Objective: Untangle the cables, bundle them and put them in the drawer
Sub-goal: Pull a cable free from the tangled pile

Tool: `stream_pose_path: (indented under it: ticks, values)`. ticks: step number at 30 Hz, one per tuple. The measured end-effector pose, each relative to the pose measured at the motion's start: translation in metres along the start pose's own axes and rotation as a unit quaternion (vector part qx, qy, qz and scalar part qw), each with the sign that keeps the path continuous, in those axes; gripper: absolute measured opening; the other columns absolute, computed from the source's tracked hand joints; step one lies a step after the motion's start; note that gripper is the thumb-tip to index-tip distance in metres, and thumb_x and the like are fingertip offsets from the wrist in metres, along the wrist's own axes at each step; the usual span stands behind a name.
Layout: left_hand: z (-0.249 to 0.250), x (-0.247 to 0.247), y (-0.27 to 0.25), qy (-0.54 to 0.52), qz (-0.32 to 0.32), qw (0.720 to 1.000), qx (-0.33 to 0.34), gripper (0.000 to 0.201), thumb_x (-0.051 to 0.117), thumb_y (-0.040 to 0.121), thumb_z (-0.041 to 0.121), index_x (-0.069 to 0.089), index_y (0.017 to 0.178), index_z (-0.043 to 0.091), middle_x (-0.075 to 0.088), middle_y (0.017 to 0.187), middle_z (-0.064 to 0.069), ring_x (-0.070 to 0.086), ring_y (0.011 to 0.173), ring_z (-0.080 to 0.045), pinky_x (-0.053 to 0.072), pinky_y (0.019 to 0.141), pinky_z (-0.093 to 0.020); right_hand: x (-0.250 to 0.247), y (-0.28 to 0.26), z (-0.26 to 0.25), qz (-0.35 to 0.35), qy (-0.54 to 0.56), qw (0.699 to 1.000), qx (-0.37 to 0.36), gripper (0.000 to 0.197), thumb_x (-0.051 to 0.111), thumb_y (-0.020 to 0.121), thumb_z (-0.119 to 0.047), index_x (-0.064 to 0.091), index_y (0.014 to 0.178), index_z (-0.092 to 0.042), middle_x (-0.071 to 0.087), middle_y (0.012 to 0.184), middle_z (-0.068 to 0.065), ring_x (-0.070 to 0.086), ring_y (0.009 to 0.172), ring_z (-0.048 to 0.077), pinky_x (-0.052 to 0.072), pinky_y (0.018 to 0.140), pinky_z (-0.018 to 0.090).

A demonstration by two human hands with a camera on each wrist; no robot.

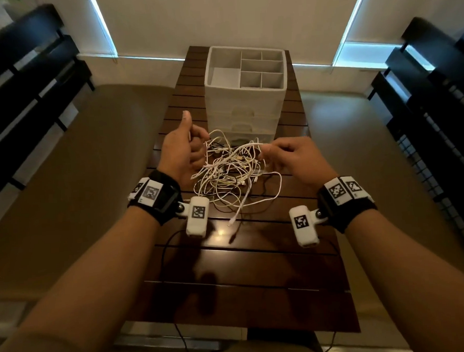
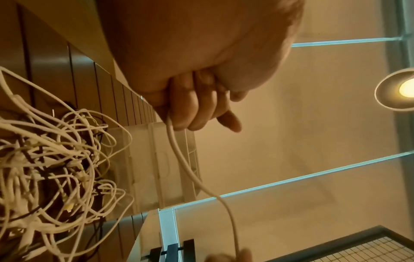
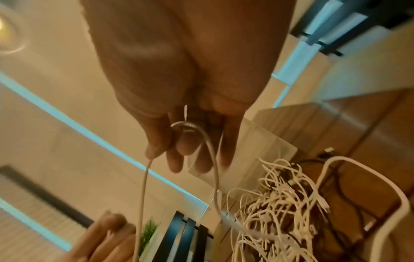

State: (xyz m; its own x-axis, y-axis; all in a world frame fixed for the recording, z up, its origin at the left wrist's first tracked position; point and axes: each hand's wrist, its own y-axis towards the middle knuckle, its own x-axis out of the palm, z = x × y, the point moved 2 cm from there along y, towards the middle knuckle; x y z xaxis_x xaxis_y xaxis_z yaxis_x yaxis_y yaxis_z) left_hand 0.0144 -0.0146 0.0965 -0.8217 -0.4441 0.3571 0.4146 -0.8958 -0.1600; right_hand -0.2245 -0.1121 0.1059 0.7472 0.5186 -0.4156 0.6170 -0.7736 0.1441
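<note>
A tangle of white and dark cables (image 1: 232,173) lies on the slatted wooden table (image 1: 246,276), in front of a white drawer unit (image 1: 245,100) whose drawers look closed. My left hand (image 1: 183,151) is raised left of the pile, thumb up, fingers curled round a white cable (image 2: 186,159). My right hand (image 1: 285,155) hovers at the pile's right side and pinches the same white cable (image 3: 208,141), which loops over its fingers. The strand runs between both hands above the pile (image 2: 49,168) (image 3: 280,203).
The drawer unit's top is an open tray with several dividers (image 1: 260,68). Loose cable ends (image 1: 234,221) trail toward me across the table. Dark chairs (image 1: 22,86) (image 1: 435,100) stand on both sides. A thin black wire (image 1: 165,250) hangs off the near left edge.
</note>
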Motion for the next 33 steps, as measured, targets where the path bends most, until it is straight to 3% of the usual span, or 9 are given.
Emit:
stream_pose_path:
  ticks: [5,10,12,16,20,24,27,30,33]
  values:
    - [0.010,-0.007,0.006,-0.037,0.038,0.998,0.020,0.047,0.043,0.110,0.048,0.056,0.077,0.018,0.027,0.056,0.006,0.020,0.042,-0.007,0.018,0.036,-0.022,0.001,-0.009,0.012,-0.066,-0.077,0.995,0.021,0.030,0.067,0.101,-0.036,0.082,0.090,-0.012,0.066,0.061,-0.011,0.052,0.047,0.001,0.036,0.050,0.008]
    - [0.012,-0.013,0.009,-0.055,0.057,0.996,0.041,0.044,0.045,0.111,0.041,0.059,0.077,0.018,0.028,0.058,0.005,0.021,0.043,-0.008,0.020,0.036,-0.022,-0.007,-0.005,0.030,-0.146,-0.192,0.969,0.049,0.032,0.062,0.102,-0.044,0.080,0.094,-0.018,0.067,0.066,-0.007,0.056,0.055,0.003,0.041,0.058,0.018]
    - [0.010,-0.015,0.011,-0.088,0.048,0.994,0.035,0.047,0.041,0.111,0.038,0.064,0.079,0.013,0.029,0.053,0.005,0.023,0.041,-0.008,0.022,0.037,-0.024,-0.010,-0.003,0.048,-0.172,-0.288,0.938,0.081,0.043,0.054,0.103,-0.053,0.076,0.091,-0.018,0.064,0.071,-0.002,0.056,0.064,0.008,0.039,0.063,0.029]
    - [-0.005,-0.007,0.010,-0.099,0.020,0.995,-0.003,0.043,0.039,0.105,0.030,0.069,0.089,0.004,0.032,0.055,0.003,0.029,0.046,-0.012,0.031,0.047,-0.026,0.003,-0.019,0.087,-0.290,-0.370,0.863,0.184,0.050,0.041,0.107,-0.057,0.073,0.111,-0.019,0.070,0.094,0.003,0.067,0.089,0.022,0.045,0.072,0.031]
    - [-0.030,0.001,0.005,-0.076,-0.020,0.996,-0.041,0.034,0.043,0.106,0.024,0.058,0.077,0.013,0.025,0.051,0.009,0.021,0.039,-0.007,0.019,0.037,-0.023,0.025,-0.047,0.113,-0.420,-0.376,0.762,0.319,0.059,0.041,0.105,-0.063,0.071,0.114,-0.014,0.078,0.098,0.013,0.072,0.076,0.022,0.053,0.062,0.028]
    - [-0.029,-0.006,0.001,-0.053,0.005,0.998,-0.036,0.046,0.045,0.111,0.037,0.050,0.068,0.020,0.023,0.050,0.007,0.014,0.040,-0.008,0.009,0.039,-0.024,0.020,-0.054,0.127,-0.417,-0.320,0.782,0.336,0.068,0.047,0.095,-0.076,0.071,0.110,-0.014,0.078,0.094,0.007,0.075,0.083,0.020,0.052,0.062,0.027]
    - [-0.026,-0.012,0.001,-0.062,0.008,0.998,-0.032,0.050,0.042,0.111,0.040,0.050,0.067,0.019,0.023,0.049,0.007,0.016,0.039,-0.008,0.010,0.038,-0.022,0.019,-0.050,0.128,-0.428,-0.308,0.798,0.291,0.078,0.057,0.077,-0.089,0.070,0.108,-0.019,0.076,0.105,0.005,0.071,0.090,0.016,0.056,0.080,0.034]
    - [-0.034,-0.010,0.001,-0.054,-0.008,0.997,-0.050,0.051,0.038,0.111,0.038,0.054,0.069,0.013,0.024,0.047,0.007,0.018,0.037,-0.007,0.013,0.036,-0.019,0.021,-0.033,0.108,-0.386,-0.235,0.861,0.234,0.078,0.058,0.075,-0.089,0.066,0.120,-0.026,0.069,0.109,-0.006,0.065,0.098,0.012,0.052,0.092,0.037]
    - [-0.047,-0.007,0.000,-0.029,-0.030,0.997,-0.071,0.049,0.038,0.108,0.036,0.057,0.071,0.010,0.030,0.048,0.004,0.023,0.037,-0.008,0.016,0.039,-0.018,0.023,-0.003,0.084,-0.210,-0.146,0.953,0.164,0.060,0.057,0.087,-0.076,0.067,0.114,-0.023,0.070,0.107,-0.004,0.069,0.099,0.017,0.056,0.090,0.040]
